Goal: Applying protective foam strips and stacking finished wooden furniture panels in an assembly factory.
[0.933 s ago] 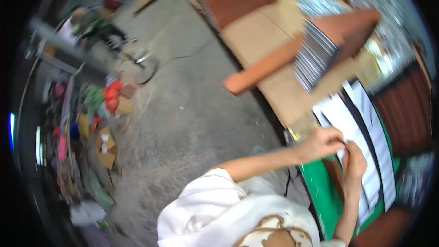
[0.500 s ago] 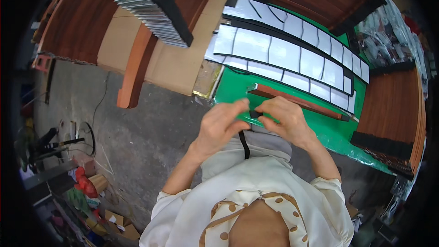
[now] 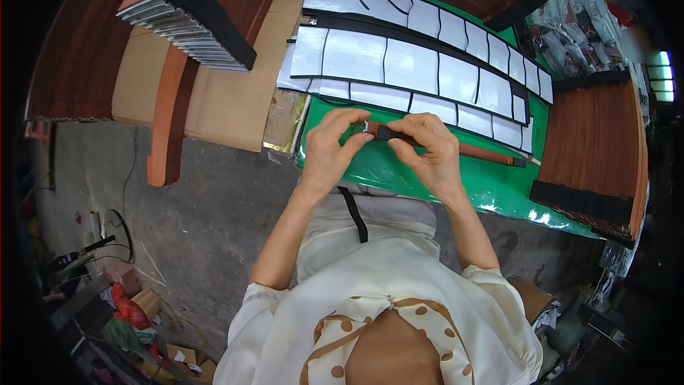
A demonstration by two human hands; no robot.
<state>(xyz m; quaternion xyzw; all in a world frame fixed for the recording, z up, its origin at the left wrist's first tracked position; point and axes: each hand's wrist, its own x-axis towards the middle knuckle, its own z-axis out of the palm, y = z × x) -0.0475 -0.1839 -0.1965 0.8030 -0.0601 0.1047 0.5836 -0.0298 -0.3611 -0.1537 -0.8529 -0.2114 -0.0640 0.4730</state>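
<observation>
A narrow wood-grain strip (image 3: pixel 484 155), reddish brown, lies over the near side of the green table top. A short black foam-like pad (image 3: pixel 388 132) sits across the strip close to its left end. My left hand (image 3: pixel 328 150) is closed around that end, thumb on the near side and fingers on the far side. With thumb and fingertips together, my right hand (image 3: pixel 429 151) grips the black pad against the strip. The right fingers hide part of the strip. Just beyond lie white backing sheets (image 3: pixel 410 64) carrying black adhesive strips.
The green table top (image 3: pixel 456 189) extends to the right, where stacked brown panels (image 3: pixel 591 150) with black-padded ends stand. More stacked panels (image 3: pixel 206 18) and a curved brown board (image 3: pixel 174 114) rest on cardboard at the left. Plastic-wrapped pieces (image 3: pixel 570 28) are at far right.
Both hands moved forward from the table's near edge onto the strip. The black pad, held between the hands before, is now against the strip near its left end. The view shifted slightly.
</observation>
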